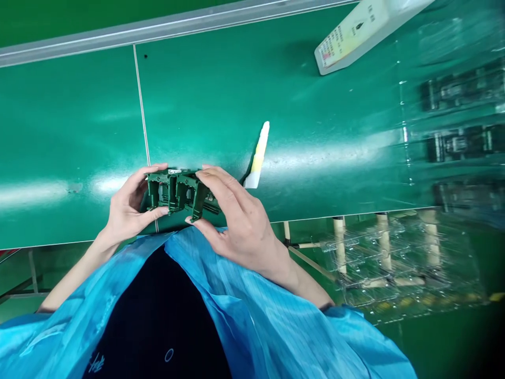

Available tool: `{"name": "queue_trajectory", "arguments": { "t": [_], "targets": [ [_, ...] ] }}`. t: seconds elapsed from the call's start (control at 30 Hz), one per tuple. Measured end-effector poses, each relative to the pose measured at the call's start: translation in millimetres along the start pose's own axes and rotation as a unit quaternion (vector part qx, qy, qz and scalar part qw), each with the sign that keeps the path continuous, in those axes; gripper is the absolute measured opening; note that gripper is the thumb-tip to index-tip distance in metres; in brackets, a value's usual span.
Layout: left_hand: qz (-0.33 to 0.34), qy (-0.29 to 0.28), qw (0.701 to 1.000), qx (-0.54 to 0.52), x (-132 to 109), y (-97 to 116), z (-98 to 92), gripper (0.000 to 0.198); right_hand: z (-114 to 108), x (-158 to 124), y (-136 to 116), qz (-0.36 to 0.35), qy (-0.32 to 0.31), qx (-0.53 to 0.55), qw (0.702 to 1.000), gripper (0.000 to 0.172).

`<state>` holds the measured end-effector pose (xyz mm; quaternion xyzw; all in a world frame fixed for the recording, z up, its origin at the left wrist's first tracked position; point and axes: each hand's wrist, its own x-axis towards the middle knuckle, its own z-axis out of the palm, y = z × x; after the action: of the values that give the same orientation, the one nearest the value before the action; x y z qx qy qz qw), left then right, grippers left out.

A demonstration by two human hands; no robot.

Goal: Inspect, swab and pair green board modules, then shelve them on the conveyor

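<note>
A dark plastic frame part (172, 192) with several open slots is held up near the table's front edge, between my two hands. My left hand (130, 202) grips its left end, fingers along the top and thumb along the bottom. My right hand (240, 218) holds the right end, where a slanted dark section meets the thumb and fingertips. Whether this slanted section is a separate piece, I cannot tell. Part of the right end is hidden behind my right fingers. Just beyond that hand, a crumpled white and yellow tube (258, 155) lies on the green table (213, 105).
A white bottle (351, 37) with a printed label is at the back right. On the right, several similar dark parts (460, 145) sit in clear plastic trays, blurred. More clear trays (398, 263) are stacked below the table's edge, by pale rack posts. A metal rail (173, 31) runs along the back.
</note>
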<state>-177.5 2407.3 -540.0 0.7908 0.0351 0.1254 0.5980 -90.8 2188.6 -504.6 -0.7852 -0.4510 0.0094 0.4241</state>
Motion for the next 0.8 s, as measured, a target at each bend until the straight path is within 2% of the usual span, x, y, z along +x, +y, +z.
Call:
{"name": "queue_trajectory", "arguments": {
  "t": [0.17,0.3,0.43,0.57,0.7,0.8],
  "targets": [
    [0.006,0.005,1.000,0.011,-1,3,1.1,0.064,2,-4,3,0.007,0.010,0.038,0.999,0.051],
    [0.051,-0.015,0.989,0.136,0,22,-3.0,0.069,12,-11,17,0.065,0.010,0.166,0.984,0.053],
    [0.132,-0.043,0.954,0.266,3,49,-4.2,0.076,30,-20,35,0.076,0.033,0.326,0.942,0.060],
    [0.113,-0.079,0.949,0.283,4,67,0.1,0.064,42,-27,41,0.072,0.025,0.421,0.904,0.060],
    [0.085,-0.073,0.947,0.301,3,73,2.0,0.056,45,-28,37,0.105,0.040,0.496,0.861,0.060],
    [0.094,-0.060,0.947,0.303,2,71,-1.1,0.057,43,-27,33,0.150,0.040,0.540,0.827,0.063]
  ]
}}
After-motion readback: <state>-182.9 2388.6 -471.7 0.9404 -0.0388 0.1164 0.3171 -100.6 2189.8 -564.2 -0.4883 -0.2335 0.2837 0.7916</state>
